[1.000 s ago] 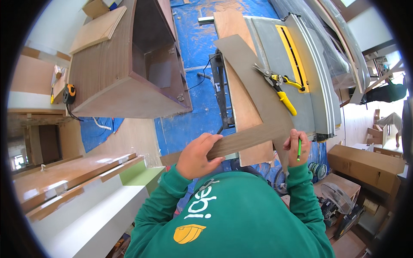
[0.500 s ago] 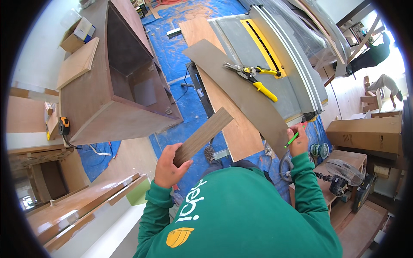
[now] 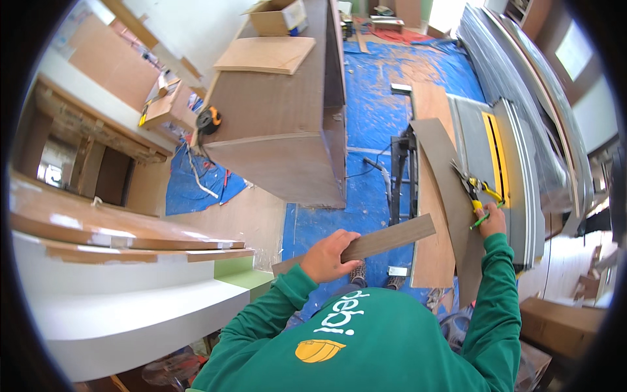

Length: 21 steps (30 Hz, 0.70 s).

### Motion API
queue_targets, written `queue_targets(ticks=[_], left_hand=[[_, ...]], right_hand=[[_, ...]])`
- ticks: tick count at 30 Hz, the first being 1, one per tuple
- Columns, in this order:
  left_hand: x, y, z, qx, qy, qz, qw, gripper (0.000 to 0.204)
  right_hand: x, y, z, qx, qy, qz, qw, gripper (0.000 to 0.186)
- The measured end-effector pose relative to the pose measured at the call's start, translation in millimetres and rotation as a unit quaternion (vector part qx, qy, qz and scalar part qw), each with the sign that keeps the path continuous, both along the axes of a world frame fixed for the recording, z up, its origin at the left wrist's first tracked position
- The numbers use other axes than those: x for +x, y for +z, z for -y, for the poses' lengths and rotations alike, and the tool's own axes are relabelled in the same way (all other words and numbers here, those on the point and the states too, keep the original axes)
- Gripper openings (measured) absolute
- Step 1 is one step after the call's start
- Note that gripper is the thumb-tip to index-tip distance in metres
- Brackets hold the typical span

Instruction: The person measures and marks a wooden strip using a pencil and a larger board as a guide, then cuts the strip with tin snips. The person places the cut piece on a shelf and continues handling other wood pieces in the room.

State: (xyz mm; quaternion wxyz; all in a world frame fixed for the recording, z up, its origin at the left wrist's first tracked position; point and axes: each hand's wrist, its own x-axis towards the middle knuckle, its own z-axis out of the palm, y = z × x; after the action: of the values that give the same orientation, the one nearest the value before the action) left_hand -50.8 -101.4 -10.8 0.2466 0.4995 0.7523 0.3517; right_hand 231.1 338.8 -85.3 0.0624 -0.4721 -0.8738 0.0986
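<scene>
My left hand (image 3: 328, 257) is closed round a narrow brown wood-grain strip (image 3: 395, 235), held level in front of my body. A slim green pen (image 3: 477, 224) sticks out from the fingers of my right hand (image 3: 494, 223). That same hand reaches the handles of yellow-and-black tin snips (image 3: 471, 187), its fingers touching a yellow grip; whether they close round it is hard to see. The snips lie across a long grey-brown sheet (image 3: 439, 157) and the table saw (image 3: 467, 124). Under the sheet is a light plywood board (image 3: 428, 264).
A brown cabinet carcass (image 3: 268, 104) stands at the left, bearing a tape measure (image 3: 209, 121), a plywood offcut (image 3: 264, 55) and a cardboard box (image 3: 277, 17). Blue sheeting (image 3: 372, 137) covers the floor. Plastic-wrapped panels (image 3: 516, 85) lean beyond the saw.
My view has swung to the left. My right hand has moved from the sheet's near end up to the snips' handles, still with the pen. The strip has turned more level.
</scene>
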Motion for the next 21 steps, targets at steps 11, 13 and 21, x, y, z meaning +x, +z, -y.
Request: queue_targets(ticks=[11,13,21], left_hand=[[7.3,-23.9,52.6,-0.003,0.076,0.02,0.997,0.058],[7.6,-23.3,52.8,-0.011,0.079,0.035,0.996,0.058],[2.5,-17.8,46.0,-0.012,0.07,0.026,0.997,0.061]], right_hand=[[2.9,-9.0,-16.0,-0.092,0.073,-0.085,0.989,0.036],[4.0,-11.1,-19.0,-0.095,0.092,-0.09,0.987,0.034],[7.3,-33.3,-14.3,0.059,0.067,-0.121,0.989,0.026]])
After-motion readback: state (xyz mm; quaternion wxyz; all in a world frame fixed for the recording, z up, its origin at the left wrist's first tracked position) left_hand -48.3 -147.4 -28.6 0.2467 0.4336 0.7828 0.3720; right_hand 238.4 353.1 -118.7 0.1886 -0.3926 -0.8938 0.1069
